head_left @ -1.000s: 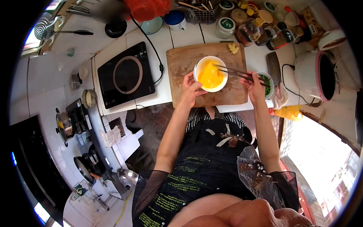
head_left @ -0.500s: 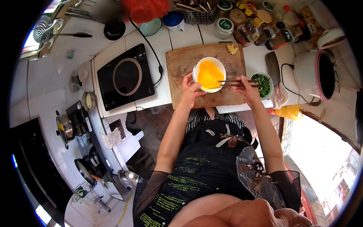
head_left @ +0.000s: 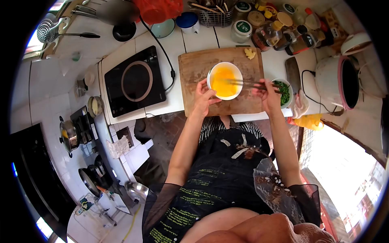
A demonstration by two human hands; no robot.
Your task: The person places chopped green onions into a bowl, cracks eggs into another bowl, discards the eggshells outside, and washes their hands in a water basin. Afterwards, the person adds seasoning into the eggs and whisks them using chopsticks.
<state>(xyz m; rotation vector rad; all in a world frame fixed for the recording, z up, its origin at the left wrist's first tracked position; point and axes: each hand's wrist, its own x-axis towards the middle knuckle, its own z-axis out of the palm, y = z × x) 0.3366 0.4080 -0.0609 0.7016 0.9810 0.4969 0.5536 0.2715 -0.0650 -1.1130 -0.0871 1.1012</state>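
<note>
A white bowl [head_left: 239,90] of yellow-orange beaten egg [head_left: 223,83] is over the wooden cutting board [head_left: 192,67]. My left hand [head_left: 205,95] grips the bowl by its left and lower rim. In my right hand [head_left: 267,96] is a pair of chopsticks [head_left: 253,84], their tips in the egg and blurred by motion. Just right of that hand stands a bowl of chopped greens [head_left: 283,92], partly covered by my fingers. A piece of ginger [head_left: 249,53] lies at the board's top right corner.
Left of the board is a black induction cooktop [head_left: 135,81] with its cord. A cleaver [head_left: 291,71] lies to the right, near a rice cooker [head_left: 334,81]. Jars and bottles [head_left: 267,34] crowd the back right, beside a wire basket of utensils [head_left: 214,17].
The chopsticks have swung upward in the egg and now blur. My right hand has shifted slightly right, while my left hand keeps its hold on the bowl.
</note>
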